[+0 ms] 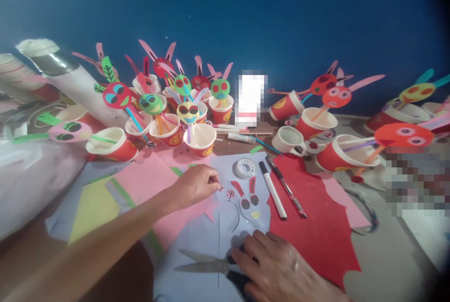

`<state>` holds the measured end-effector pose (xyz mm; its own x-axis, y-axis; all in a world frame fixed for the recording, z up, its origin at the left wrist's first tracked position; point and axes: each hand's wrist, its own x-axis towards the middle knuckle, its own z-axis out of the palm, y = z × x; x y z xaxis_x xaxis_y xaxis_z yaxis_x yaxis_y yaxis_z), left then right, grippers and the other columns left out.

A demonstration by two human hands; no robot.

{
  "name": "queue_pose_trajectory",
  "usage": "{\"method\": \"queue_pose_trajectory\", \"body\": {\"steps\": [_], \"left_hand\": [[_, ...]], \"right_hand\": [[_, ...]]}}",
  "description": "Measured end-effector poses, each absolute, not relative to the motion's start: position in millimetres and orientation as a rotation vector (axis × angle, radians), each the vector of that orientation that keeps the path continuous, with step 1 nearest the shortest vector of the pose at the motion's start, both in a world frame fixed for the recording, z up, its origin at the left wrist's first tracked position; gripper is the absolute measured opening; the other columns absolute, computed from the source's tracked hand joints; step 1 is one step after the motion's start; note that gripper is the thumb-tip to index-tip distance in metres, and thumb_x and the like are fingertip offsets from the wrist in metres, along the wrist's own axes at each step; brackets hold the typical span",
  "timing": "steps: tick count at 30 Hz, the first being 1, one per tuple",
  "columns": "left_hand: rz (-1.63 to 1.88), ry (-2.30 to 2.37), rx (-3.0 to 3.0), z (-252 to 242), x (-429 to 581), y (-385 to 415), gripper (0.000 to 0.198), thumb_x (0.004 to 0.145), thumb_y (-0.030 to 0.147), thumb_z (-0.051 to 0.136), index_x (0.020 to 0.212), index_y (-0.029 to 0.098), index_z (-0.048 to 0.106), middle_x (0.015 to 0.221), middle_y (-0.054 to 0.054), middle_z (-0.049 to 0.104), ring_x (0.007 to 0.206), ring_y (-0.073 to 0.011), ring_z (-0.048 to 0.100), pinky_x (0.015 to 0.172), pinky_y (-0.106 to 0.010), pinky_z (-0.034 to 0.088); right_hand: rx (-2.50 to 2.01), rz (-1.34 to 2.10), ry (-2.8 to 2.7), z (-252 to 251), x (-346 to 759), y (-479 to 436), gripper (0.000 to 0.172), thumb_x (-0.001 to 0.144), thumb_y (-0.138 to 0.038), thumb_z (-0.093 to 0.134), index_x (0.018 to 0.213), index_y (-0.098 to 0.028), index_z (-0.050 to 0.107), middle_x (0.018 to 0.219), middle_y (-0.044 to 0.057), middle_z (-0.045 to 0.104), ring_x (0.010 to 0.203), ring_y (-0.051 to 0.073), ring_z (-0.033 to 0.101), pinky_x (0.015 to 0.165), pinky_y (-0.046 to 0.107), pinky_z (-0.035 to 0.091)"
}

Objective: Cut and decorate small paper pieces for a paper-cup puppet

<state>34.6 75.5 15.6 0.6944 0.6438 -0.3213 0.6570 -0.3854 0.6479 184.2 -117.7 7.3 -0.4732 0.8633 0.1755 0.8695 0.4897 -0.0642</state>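
My left hand [197, 185] reaches over the pink paper [147, 182] with fingers pinched on a small red-and-white paper dot at the edge of the pale lavender sheet [211, 231]. A second such dot [230, 194] lies beside it. Just right of these lies a lavender paper face [249, 199] with red ears and dark eyes. My right hand [281, 269] rests low at the front, fingers closed around the black handle of a pair of scissors [207, 264] that lie flat, blades pointing left.
Several red paper cups with paper bunny faces on straws [188, 114] stand at the back, more at the right [341, 152]. A tape roll [245, 168], a white marker [273, 190] and a pen [286, 187] lie by the red sheet [316, 227]. Yellow paper [93, 208] lies left.
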Motion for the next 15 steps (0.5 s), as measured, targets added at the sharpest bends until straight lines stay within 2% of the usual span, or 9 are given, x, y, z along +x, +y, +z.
{"method": "queue_pose_trajectory", "body": {"steps": [6,10,13,15], "left_hand": [[-0.035,1.043,2.122,13.4,35.6,73.9,0.011,0.075,0.024,0.055,0.072,0.018,0.064,0.065,-0.001,0.065,0.063,-0.0171,0.058,0.055,-0.024,0.038],[-0.002,1.06,2.151,20.6,30.0,73.9,0.018,0.078,0.02,0.049,0.083,0.018,0.066,0.077,-0.003,0.068,0.07,-0.0181,0.06,0.061,-0.026,0.04],[0.042,1.047,2.181,37.7,19.0,65.1,0.02,0.082,0.02,0.046,0.083,0.019,0.066,0.084,-0.003,0.068,0.076,-0.0184,0.059,0.066,-0.027,0.041],[0.106,0.977,2.153,51.6,7.6,50.7,0.02,0.084,0.02,0.046,0.081,0.02,0.066,0.08,-0.002,0.067,0.071,-0.0161,0.058,0.063,-0.026,0.042]], "right_hand": [[-1.494,-0.092,-2.526,10.6,183.8,-120.2,0.021,0.077,-0.023,0.057,0.098,-0.021,0.057,0.094,0.001,0.068,0.081,0.02,0.062,0.066,0.032,0.047],[-1.496,-0.083,-2.535,10.6,182.4,-119.0,0.021,0.078,-0.021,0.055,0.099,-0.021,0.057,0.094,0.002,0.068,0.08,0.02,0.062,0.066,0.032,0.046],[-1.503,-0.004,-2.554,10.2,182.2,-116.6,0.015,0.081,-0.023,0.053,0.096,-0.02,0.057,0.09,0.002,0.068,0.078,0.019,0.062,0.063,0.03,0.045],[-1.489,0.042,-2.57,10.5,182.5,-114.4,0.013,0.085,-0.026,0.05,0.093,-0.02,0.058,0.087,0.003,0.067,0.076,0.018,0.061,0.061,0.028,0.044]]}}
